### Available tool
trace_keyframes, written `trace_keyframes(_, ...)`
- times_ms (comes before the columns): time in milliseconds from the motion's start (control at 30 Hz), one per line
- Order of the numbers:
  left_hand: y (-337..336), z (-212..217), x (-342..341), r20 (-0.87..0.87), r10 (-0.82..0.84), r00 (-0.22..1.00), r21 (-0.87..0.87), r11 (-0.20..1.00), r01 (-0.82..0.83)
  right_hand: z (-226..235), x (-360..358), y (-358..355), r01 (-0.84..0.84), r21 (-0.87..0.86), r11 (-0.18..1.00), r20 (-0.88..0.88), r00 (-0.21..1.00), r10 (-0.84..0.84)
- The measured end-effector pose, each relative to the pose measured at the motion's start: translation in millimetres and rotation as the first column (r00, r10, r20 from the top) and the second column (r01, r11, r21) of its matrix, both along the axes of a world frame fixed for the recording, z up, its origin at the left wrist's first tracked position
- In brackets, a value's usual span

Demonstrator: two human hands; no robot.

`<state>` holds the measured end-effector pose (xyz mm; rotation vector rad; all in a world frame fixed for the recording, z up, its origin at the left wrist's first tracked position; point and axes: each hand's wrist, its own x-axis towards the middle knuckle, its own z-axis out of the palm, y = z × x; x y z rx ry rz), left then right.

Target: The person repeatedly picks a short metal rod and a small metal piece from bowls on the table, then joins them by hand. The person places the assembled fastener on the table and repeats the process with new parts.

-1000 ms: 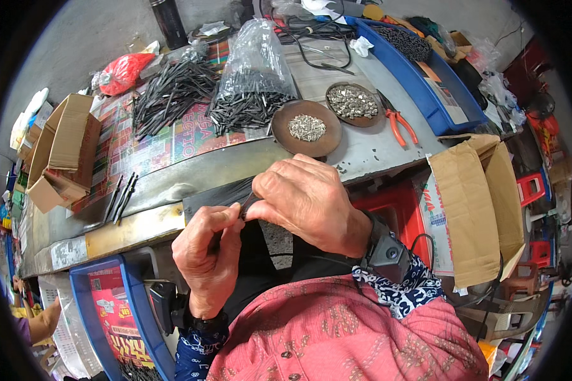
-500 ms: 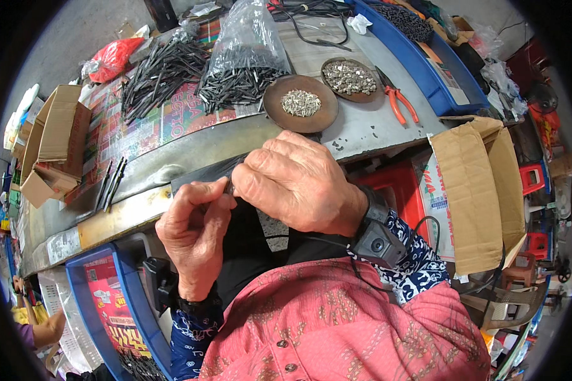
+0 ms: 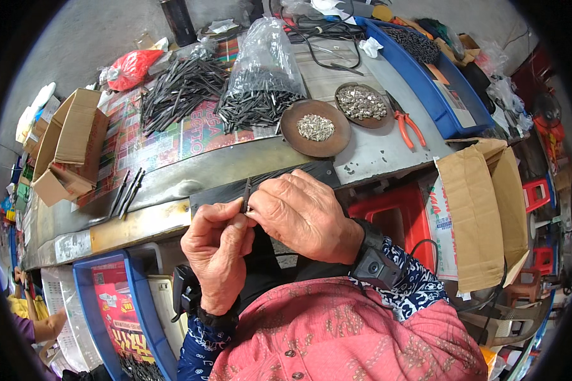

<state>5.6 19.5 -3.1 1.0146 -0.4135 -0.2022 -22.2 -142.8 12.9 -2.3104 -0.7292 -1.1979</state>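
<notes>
Head view: from the long workbench [image 3: 235, 147] down to one dark stick [image 3: 246, 190]

Largest in my feed is the workbench, running across beyond the person. A tall cardboard box [image 3: 473, 222] stands open at its right end; below its left edge I see a blue tub [image 3: 140, 298], and on top at far right lies a blue tray [image 3: 419, 89]. A smaller cardboard box [image 3: 76, 143] sits at the left. Behind the hands, a clear plastic bag [image 3: 267, 57] has dark sticks spilling at its mouth, just beside a loose heap [image 3: 181, 95] of longer ones.

Both hands meet near the bench edge. I read the left hand [image 3: 216, 254] as pinched narrow, thumb and forefinger holding the dark stick. The right hand [image 3: 305, 219] is curled, its fingertips right against that spot; whether they grip anything I can't tell.

Beyond them, a brown dish [image 3: 333, 143] holds small silvery pins, with orange-handled pliers [image 3: 410, 130] farther right. Smallest for me is the dark stick itself, roughly upright between the two hands.
</notes>
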Motion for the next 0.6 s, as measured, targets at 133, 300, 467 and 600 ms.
trace_keyframes(133,1.8,-1.2,-1.1,-0.015,-0.009,1.000,0.007,1.000,0.009,-2.7,1.4,4.1,-0.006,0.043,0.999,-0.004,1.000,0.006)
trace_keyframes(300,3.5,-3.1,-1.7,-0.025,-0.012,1.000,0.000,1.000,0.012,-4.3,0.3,6.4,0.003,0.027,1.000,-0.023,1.000,-0.002)
trace_keyframes(467,3.9,-4.3,-1.3,-0.039,-0.019,0.999,-0.024,1.000,0.018,-4.0,-0.3,4.3,-0.015,-0.004,1.000,-0.045,0.999,0.015)
trace_keyframes(600,5.1,-4.0,-0.6,-0.064,-0.016,0.998,-0.027,1.000,0.014,-4.5,1.0,7.2,-0.014,0.006,1.000,-0.040,0.999,0.014)
